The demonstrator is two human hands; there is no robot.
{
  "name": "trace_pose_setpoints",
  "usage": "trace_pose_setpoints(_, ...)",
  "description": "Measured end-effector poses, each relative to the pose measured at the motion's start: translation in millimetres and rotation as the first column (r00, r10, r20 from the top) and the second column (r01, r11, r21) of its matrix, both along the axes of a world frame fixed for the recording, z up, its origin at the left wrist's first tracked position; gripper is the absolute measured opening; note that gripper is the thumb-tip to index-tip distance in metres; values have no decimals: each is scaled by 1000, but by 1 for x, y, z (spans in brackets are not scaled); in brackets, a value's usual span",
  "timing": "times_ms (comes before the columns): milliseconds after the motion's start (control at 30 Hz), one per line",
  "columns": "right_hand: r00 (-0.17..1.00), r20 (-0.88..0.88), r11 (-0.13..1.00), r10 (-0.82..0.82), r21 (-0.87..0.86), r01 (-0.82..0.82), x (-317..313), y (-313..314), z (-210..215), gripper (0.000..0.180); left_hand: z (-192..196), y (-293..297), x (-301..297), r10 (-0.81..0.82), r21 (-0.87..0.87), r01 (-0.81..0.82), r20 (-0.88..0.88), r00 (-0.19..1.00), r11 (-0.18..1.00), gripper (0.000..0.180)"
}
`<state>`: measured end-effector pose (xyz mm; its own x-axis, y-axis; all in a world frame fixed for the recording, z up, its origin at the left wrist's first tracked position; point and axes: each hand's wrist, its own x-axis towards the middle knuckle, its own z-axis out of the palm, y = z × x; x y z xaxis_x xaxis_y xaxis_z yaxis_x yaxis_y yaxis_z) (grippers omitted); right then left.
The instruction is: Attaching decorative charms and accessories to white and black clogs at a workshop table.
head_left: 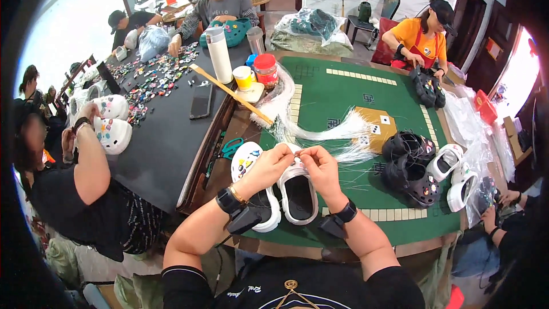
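A pair of white clogs lies on the green mat in front of me, the left clog [249,166] bearing colourful charms on its toe. Over the toe of the right clog [299,209], my left hand [267,166] and my right hand [321,167] meet with thumbs and fingers pinched together. Whatever small thing is between the fingertips is too small and covered to tell. Just beyond my hands spreads a bundle of thin white strands [331,134]. Teal-handled scissors [231,147] lie to the left of the clogs.
Black clogs [409,174] and more white clogs [462,186] with charms stand at the right of the mat [320,91]. Leftward, a dark table [166,149] carries scattered charms [151,83], a phone [201,100] and a white bottle [219,54]. Several people work on clogs around the tables.
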<state>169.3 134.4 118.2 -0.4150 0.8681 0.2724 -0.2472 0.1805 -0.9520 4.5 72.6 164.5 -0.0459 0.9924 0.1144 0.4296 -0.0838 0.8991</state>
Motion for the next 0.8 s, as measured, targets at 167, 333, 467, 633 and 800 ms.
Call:
trace_pose_setpoints(167, 989, 137, 992, -51, 118, 34, -1, -2, 5, 10, 5, -4, 1, 25, 13, -24, -48, 999, 1000, 19)
trace_pose_setpoints(333, 982, 182, 991, -46, 130, 22, 0, -6, 10, 11, 2, -5, 0, 24, 61, -17, -115, 993, 998, 19)
trace_pose_setpoints(467, 972, 217, 970, -91, 239, 37, 0, -5, 10, 9, 1, -5, 0, 14, 100, -1, -131, 991, 995, 19)
trace_pose_setpoints(633, 968, 222, 959, -116, 280, 51, 1, -4, 6, 9, 3, -6, 1, 11, 63, -3, -135, 991, 998, 19)
trace_pose_setpoints(800, 956, 245, 922, -163, 383, 59, 3, -5, 11, 10, 2, -7, 0, 17, 94, -2, -155, 988, 996, 19)
